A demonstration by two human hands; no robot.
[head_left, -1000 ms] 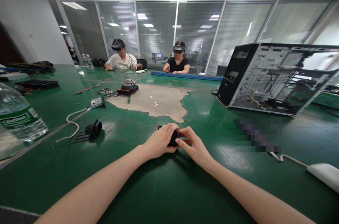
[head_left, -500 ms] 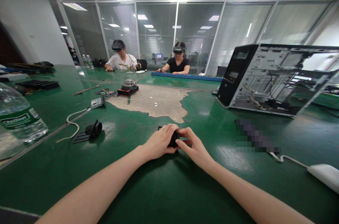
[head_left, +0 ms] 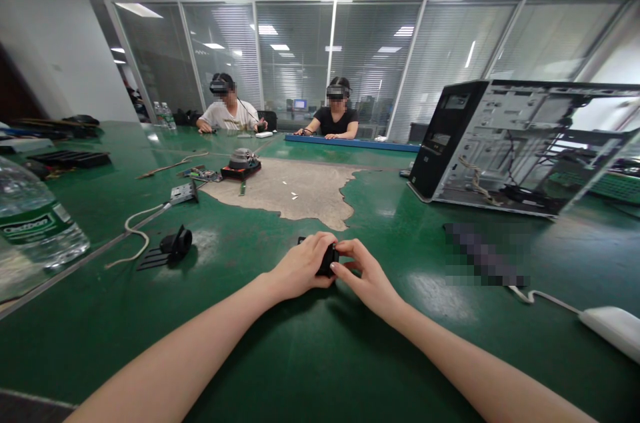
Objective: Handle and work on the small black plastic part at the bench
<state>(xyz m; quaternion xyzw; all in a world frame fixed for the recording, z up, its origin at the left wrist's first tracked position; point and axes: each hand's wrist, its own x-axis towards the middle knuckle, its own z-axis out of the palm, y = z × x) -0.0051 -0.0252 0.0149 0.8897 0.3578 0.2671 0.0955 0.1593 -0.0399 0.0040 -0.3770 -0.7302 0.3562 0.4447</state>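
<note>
On my feed, I have the left hand [head_left: 299, 266] curled around a black part [head_left: 327, 262] at the counter [head_left: 320, 363], the right hand [head_left: 364, 273] pinching its edge.

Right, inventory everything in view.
Table: one, green, throughout
Computer case: one, black and silver, right
Water bottles: three, clear, left
Slatted part: one, black, left foreground
Metal bracket: one, silver, left
Component stack: one, grey, black and red, left
Scraps: about three, white, centre
Basket: one, green, far right
Bar: one, blue, far edge
Pixelated object: one, dark, right
Rounded device: one, white, right edge
Cords: at least two, pale, left and right
Co-workers: two, white and black tops, across table
Glass partition: one, grey, behind co-workers
Clutter: uncountable, mostly black, far left
Small part: one, black, near centre
Left grip: one, bare, around small part
Right grip: one, bare, on its right side
</note>
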